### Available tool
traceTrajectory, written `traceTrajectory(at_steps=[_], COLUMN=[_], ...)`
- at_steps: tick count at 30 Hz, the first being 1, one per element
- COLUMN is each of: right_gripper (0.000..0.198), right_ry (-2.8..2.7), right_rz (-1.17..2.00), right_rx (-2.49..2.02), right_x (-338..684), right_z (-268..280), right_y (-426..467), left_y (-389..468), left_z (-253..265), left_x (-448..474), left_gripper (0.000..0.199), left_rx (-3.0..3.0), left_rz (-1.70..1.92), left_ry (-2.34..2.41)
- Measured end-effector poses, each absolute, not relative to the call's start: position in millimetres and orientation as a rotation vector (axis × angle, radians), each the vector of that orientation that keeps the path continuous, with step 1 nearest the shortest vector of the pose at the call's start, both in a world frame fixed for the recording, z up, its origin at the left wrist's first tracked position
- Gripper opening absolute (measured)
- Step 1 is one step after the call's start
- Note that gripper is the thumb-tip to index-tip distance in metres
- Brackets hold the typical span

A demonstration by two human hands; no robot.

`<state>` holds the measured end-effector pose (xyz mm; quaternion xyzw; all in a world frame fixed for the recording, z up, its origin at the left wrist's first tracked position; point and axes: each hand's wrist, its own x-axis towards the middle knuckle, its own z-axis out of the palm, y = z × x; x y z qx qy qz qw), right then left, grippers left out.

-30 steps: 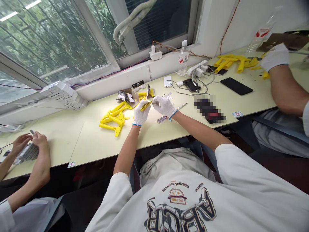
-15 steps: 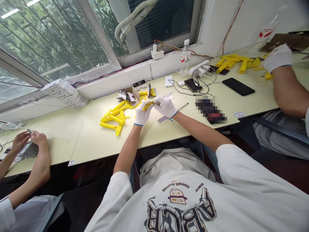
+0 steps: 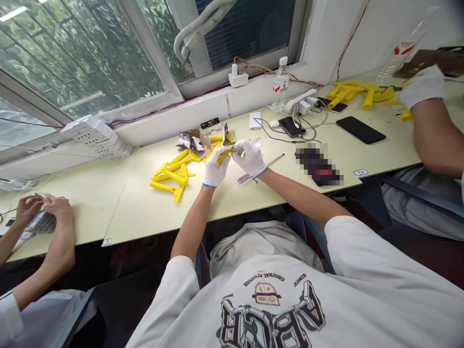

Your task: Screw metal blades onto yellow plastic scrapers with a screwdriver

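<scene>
Slim yellow piece, slanting up to the right, in the left fingers

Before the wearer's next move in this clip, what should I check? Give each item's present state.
1. Left hand gripping the yellow plastic piece: ok.
2. Small part pinched in the right hand: cannot tell; the fingertips are at the piece's far end, too small to make out.
3. White knit gloves on both hands: ok.
4. Screwdriver in hand: not ok if it is needed; it lies on the tabletop, partly hidden behind the right hand.
5. Yellow plastic handles apart from the left hand: ok, piled to its left.
6. Water bottle upright and capped: ok.
</scene>
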<state>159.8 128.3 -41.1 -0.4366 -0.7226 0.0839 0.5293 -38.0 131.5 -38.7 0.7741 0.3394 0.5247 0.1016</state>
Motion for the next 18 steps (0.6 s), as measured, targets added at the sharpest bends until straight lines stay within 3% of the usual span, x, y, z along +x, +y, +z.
traceTrajectory(at_steps=[18], right_gripper=[0.034], right_ry=[-1.740], right_rz=[0.238], right_rx=[-1.092], right_x=[157], right_z=[-39], right_y=[124], left_y=[122], left_z=[-35], left_x=[-32], left_gripper=[0.033], left_rx=[2.253], left_rz=[1.571], left_ry=[1.070])
